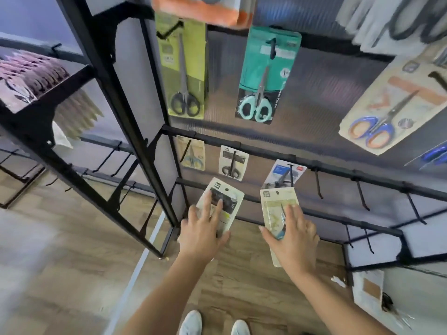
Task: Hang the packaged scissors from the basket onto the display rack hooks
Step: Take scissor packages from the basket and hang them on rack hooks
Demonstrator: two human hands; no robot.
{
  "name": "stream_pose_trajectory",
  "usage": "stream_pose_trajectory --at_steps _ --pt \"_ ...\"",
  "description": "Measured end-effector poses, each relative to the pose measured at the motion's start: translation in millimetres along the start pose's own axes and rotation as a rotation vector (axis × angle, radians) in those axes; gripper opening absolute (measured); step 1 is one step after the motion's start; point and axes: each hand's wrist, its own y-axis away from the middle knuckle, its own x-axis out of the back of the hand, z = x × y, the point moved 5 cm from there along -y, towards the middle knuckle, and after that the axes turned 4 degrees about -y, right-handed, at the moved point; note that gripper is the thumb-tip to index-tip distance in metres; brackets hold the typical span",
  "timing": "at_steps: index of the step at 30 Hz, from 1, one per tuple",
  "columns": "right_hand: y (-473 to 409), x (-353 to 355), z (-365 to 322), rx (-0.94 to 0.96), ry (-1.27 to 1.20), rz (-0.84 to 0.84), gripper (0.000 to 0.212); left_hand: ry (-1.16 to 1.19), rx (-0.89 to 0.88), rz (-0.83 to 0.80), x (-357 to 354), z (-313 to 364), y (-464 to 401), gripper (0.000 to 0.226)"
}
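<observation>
My left hand (203,228) holds a small white pack of black scissors (227,197), fingers on its front and thumb at its lower edge. My right hand (294,234) grips a pale yellow-green pack of scissors (275,201) the same way. Both packs are raised in front of the lower rail of the black display rack (266,154). On the rail above hang a yellow-green pack (192,154), a black-scissors pack (232,163) and a blue-card pack (281,174). Bare hooks (318,184) stick out to the right. The basket is out of view.
Larger packs hang higher up: olive with black scissors (183,68), teal (264,76), and blue-orange scissors (391,102). A second black rack (79,97) stands to the left. Loose packs lie at the lower right (372,291). My white shoes (212,322) stand on the wooden floor.
</observation>
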Motion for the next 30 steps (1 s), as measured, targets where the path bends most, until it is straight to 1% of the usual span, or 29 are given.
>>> stream_pose_trajectory --at_steps 3,5,8,10,13,14,18,22,23,27,30 --pt "-8.5 -14.2 2.5 -0.029 0.007 -0.005 0.086 -0.057 -0.054 -0.005 -6.9 10.2 -16.4 0.075" --pt "-10.4 -20.1 6.4 -0.055 -0.004 0.003 0.086 -0.040 -0.074 0.012 -12.8 18.1 -24.0 0.075" --pt "-8.9 -25.2 10.9 -0.081 -0.020 -0.022 0.085 -0.006 -0.015 0.092 -21.2 21.7 -36.7 0.074" --pt "-8.1 -25.2 12.3 -0.076 -0.036 -0.010 0.085 0.009 0.020 0.131 -19.4 22.8 -43.0 0.073" --pt "-9.4 -24.9 14.2 -0.047 -0.043 0.045 0.085 0.024 0.009 0.060 -26.0 27.1 -52.2 0.073" --pt "-10.3 -25.3 15.2 -0.048 -0.040 0.050 0.085 0.028 0.013 0.066 -25.9 27.9 -53.8 0.073" --pt "-14.0 -24.3 15.3 -0.044 -0.022 0.057 0.084 0.021 0.063 0.190 -28.2 21.7 -57.5 0.070" --pt "-18.7 -25.1 14.6 -0.040 -0.013 0.067 0.084 0.005 0.070 0.297 -30.9 13.6 -58.1 0.067" --pt "-19.4 -25.2 13.9 -0.037 -0.010 0.071 0.084 -0.001 0.070 0.299 -30.4 13.3 -58.1 0.067" --pt "-23.7 -24.6 11.5 -0.028 -0.019 0.082 0.083 -0.022 0.114 0.208 -30.9 12.2 -63.9 0.070" --pt "-27.1 -24.3 11.2 -0.019 -0.018 0.087 0.083 -0.039 0.083 0.155 -33.0 17.0 -70.3 0.072"
